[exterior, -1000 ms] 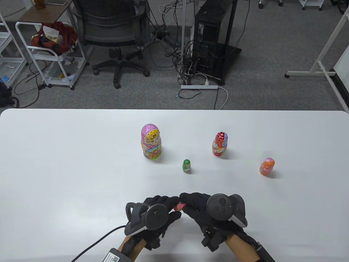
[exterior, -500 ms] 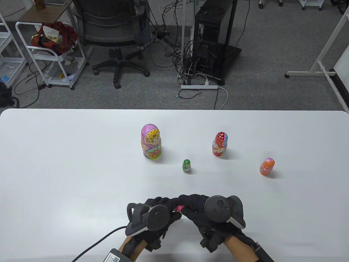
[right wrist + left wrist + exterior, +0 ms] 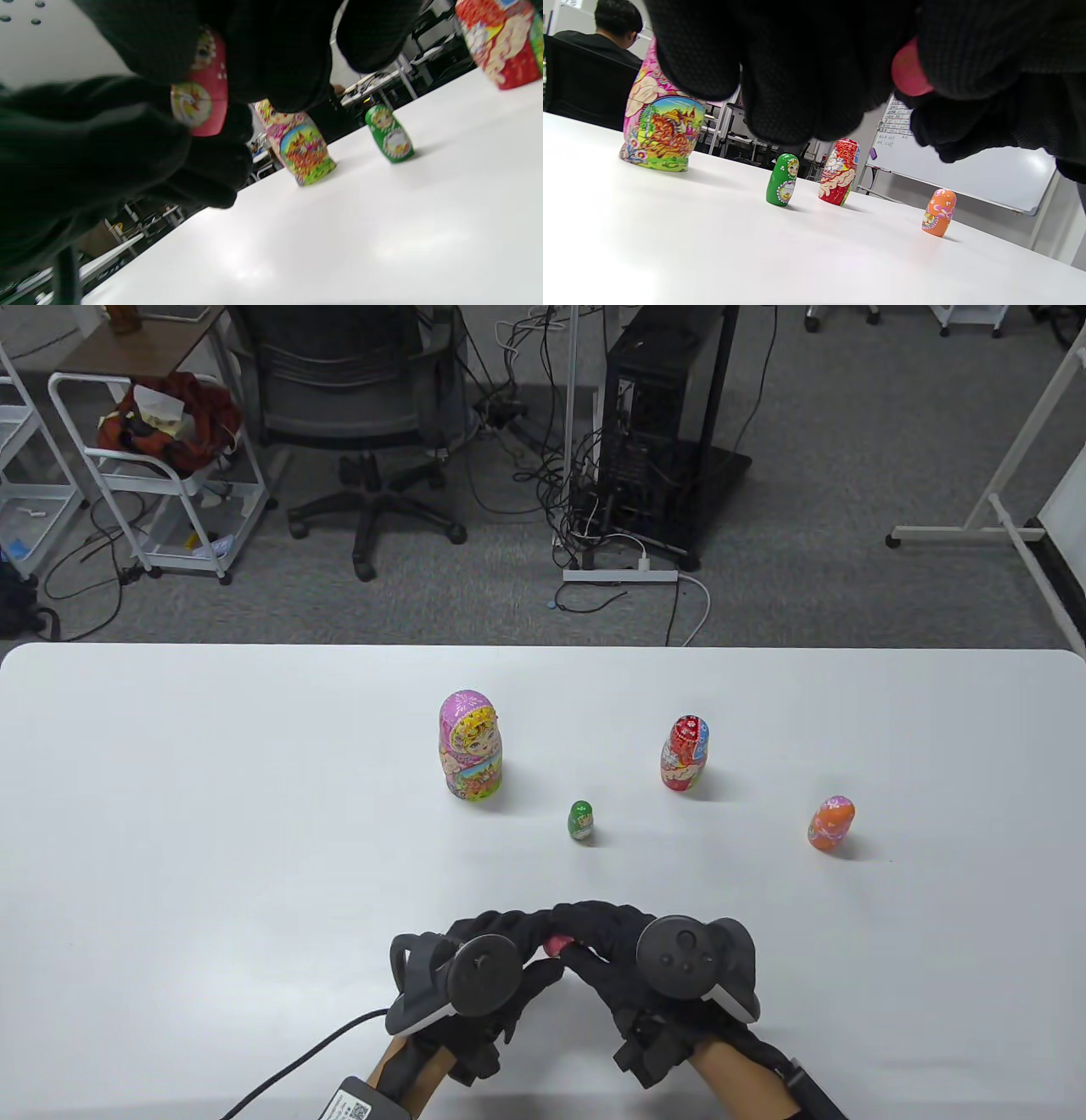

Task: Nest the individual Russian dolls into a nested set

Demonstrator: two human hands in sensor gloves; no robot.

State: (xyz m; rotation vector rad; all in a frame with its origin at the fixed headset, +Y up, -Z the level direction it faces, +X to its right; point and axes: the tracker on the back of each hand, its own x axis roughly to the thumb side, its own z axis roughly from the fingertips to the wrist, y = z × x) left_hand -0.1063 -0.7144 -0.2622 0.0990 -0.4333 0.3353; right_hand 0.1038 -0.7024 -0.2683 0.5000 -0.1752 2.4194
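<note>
Both gloved hands, left hand (image 3: 484, 963) and right hand (image 3: 632, 963), grip a small pink-red painted wooden doll (image 3: 199, 91) between them above the white table's (image 3: 212, 814) near edge, apparently twisting it apart so the tiny green doll (image 3: 580, 820) standing beyond can go inside.

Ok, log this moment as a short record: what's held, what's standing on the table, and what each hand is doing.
held: small pink doll, lifted off the white table
left hand: fingers grip the pink doll
right hand: fingers grip the pink doll
standing, back left: large pink doll
standing, middle: green doll, smallest one standing
standing, back right: red doll
standing, far right: orange doll
seam on held doll: visible, looks closed
</note>
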